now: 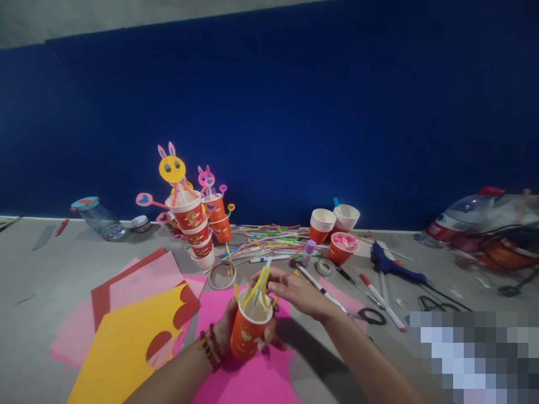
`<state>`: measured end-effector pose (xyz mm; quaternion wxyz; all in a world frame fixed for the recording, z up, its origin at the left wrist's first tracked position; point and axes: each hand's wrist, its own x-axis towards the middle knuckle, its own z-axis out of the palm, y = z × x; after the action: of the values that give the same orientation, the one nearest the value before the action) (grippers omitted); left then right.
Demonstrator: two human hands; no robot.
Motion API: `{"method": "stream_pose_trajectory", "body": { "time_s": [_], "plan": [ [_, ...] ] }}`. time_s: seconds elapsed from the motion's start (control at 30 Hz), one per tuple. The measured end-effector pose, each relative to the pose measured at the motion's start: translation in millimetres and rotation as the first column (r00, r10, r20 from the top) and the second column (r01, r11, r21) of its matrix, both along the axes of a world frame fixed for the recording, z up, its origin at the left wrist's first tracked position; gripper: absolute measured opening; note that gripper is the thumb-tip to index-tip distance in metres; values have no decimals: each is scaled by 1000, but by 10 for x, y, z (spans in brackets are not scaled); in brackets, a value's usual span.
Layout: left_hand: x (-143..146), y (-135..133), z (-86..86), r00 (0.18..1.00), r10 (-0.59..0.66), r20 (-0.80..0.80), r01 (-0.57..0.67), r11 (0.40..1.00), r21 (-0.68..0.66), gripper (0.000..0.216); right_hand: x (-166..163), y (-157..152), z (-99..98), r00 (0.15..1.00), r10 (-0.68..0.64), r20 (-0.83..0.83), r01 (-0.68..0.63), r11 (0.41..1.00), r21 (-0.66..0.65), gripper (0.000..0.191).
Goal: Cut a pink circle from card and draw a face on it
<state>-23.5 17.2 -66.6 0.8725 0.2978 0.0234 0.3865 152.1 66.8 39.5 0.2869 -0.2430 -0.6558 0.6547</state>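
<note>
My left hand [227, 325] is wrapped around a red paper cup [246, 336] with a white rim, held upright above a bright pink sheet [236, 381]. Out of the cup rise a white stick [268, 265] and bent yellow stems that look like pipe cleaners [256, 287]. Short yellow ends also stick out at both sides of the rim. Over the cup, my right hand [290, 289] has its thumb and fingers closed around a yellow stem; the exact contact is partly hidden.
Stacked cups with rabbit heads [172, 169] stand at the back left. Yellow card [122, 336] lies over pink and red sheets. Colourful stems [269, 241], a glue stick [309, 252], tape [325, 266], spare cups [322, 224], markers [374, 292] and a blue glue gun [396, 269] lie about.
</note>
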Motion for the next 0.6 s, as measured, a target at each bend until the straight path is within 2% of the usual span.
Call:
{"method": "stream_pose_trajectory", "body": {
  "time_s": [0.3, 0.6],
  "plan": [
    [-19, -11, 25, 1000, 7, -18, -6, 1000, 28, 84, -25, -13, -31, 1000, 21, 19, -20, 999, -46, 50],
    [-11, -17, 70, 1000, -6, 7, 6, 1000, 5, 86, -13, -32, -6, 999, 13, 34, -11, 999, -37, 46]
  ]
}}
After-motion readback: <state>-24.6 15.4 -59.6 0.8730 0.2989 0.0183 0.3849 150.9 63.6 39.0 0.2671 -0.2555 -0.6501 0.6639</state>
